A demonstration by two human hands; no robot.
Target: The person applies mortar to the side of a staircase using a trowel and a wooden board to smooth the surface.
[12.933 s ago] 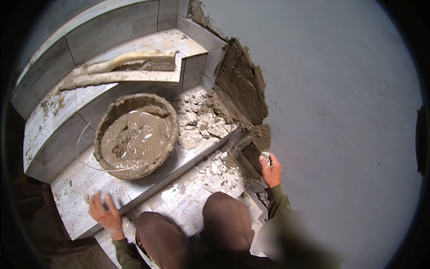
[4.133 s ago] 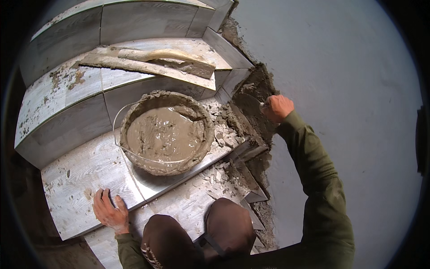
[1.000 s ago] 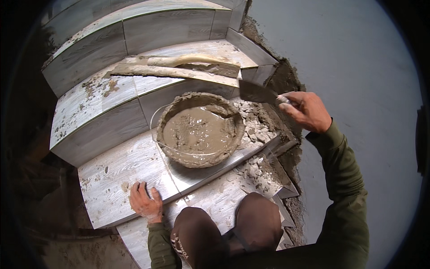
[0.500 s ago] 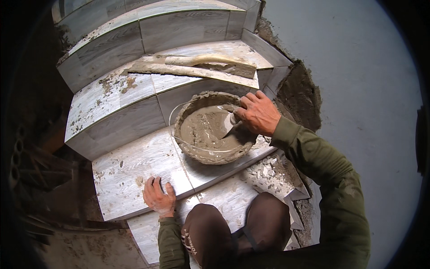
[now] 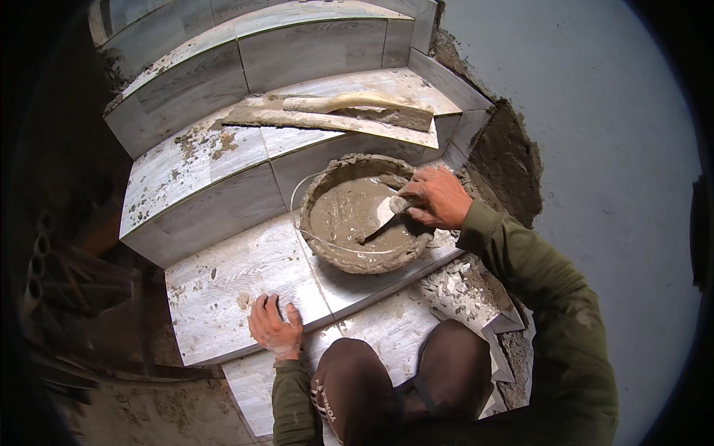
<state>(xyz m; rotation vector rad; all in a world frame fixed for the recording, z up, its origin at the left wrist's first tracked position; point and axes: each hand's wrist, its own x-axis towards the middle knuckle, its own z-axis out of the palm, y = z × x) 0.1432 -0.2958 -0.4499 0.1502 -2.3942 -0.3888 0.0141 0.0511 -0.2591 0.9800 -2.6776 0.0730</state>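
Note:
A mortar-caked bucket (image 5: 364,262) with a thin wire handle stands on a wood-look tiled step. Wet grey mortar (image 5: 338,212) fills much of it. My right hand (image 5: 440,198) is closed round the handle of a small trowel (image 5: 385,215) over the bucket's right side. The trowel's blade slants down to the left, its lower end in the mortar. Lower left, my left hand (image 5: 275,325) lies on the front edge of the same step (image 5: 223,286), fingers extended and nothing held.
On the step above lies a mortar-smeared float (image 5: 327,119) with a pale curved handle. Tile chips and rubble (image 5: 462,290) lie right of my knees. Rough mortar (image 5: 509,163) borders the grey wall (image 5: 602,149). Dark pipes (image 5: 37,260) show beyond the stairs' left edge.
My right hand has turned the trowel, and more of its blade now shows above the mortar. My left hand stays on the step edge. The whole view has shifted slightly.

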